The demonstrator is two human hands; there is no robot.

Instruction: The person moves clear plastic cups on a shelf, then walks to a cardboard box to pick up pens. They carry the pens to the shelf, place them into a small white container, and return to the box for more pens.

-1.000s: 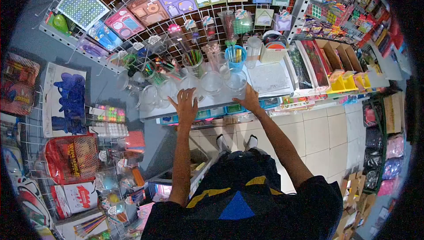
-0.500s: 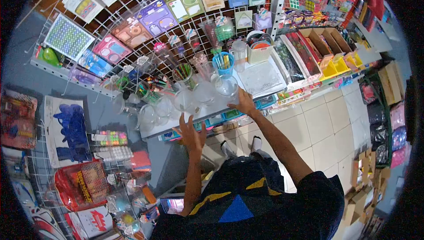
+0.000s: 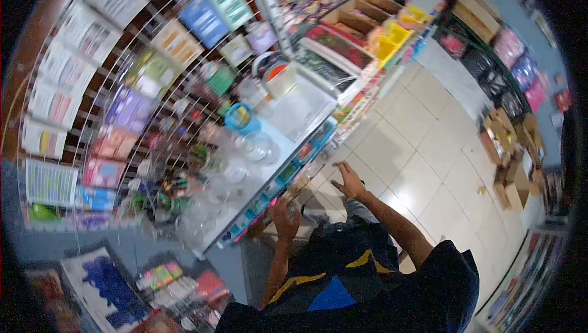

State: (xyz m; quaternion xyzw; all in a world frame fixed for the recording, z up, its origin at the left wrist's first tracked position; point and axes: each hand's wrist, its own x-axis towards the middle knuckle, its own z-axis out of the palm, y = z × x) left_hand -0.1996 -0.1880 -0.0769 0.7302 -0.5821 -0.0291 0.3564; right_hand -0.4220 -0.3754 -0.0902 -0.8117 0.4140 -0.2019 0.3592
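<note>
we are holding our left hand (image 3: 285, 220) just beside the near edge of the bench (image 3: 280, 139), its fingers looking loosely bent, though blur is hiding their tips. our right hand (image 3: 350, 183) is hovering over the floor (image 3: 401, 149), thumb and fingers spread, gripping nothing we are seeing. the clear cups (image 3: 260, 149) are standing on the bench, left and far of our right hand, near the blue cup (image 3: 242, 119). we are judging them light, thin-walled, rather slippery and easily cracked, best being held gently around their sides.
</note>
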